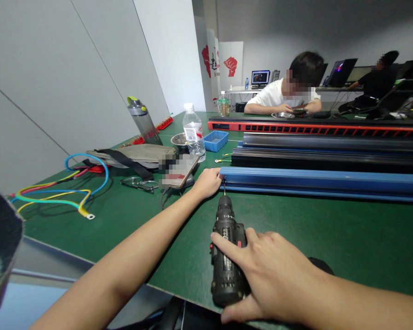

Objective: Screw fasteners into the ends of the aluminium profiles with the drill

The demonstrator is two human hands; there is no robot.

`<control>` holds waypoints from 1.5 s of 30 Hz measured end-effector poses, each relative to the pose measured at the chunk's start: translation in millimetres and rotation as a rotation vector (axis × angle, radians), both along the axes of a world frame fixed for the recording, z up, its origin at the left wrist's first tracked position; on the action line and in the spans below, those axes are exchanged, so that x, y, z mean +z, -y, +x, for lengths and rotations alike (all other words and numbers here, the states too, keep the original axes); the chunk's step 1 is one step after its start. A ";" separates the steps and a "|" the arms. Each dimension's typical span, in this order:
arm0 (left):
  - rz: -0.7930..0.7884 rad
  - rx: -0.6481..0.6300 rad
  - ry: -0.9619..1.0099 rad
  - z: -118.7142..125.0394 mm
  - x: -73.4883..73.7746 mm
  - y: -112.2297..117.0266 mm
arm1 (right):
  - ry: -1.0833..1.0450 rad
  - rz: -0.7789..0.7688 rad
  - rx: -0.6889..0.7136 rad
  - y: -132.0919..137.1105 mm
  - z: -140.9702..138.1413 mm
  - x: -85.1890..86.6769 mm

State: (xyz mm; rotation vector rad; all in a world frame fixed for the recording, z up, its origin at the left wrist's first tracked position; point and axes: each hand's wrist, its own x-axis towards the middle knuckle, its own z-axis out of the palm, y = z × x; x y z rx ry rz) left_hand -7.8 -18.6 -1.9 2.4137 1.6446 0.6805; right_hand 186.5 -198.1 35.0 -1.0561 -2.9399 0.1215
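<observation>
A black cordless drill (226, 256) lies in the grip of my right hand (271, 266), pointing away from me. Its thin bit reaches the near left end of a long blue metal rail (316, 179), where a small dark screw or hole shows. My left hand (208, 182) is closed around the left end of that same rail, its fingertips partly hidden. Just left of this hand, a phone (181, 172) rests propped at a slant, with a cable below it.
Black rails (313, 158) and a red slotted rail (296, 127) lie behind. To the left are a water bottle (194, 137), blue tray (216, 140), grey bag (137, 156), glasses (139, 184), tumbler (144, 121) and coloured cables (55, 190). A person (285, 94) sits across the table.
</observation>
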 end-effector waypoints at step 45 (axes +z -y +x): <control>-0.023 0.020 -0.029 0.5 1.3 0.6 | -0.019 0.004 0.000 0.1 1.3 -1.7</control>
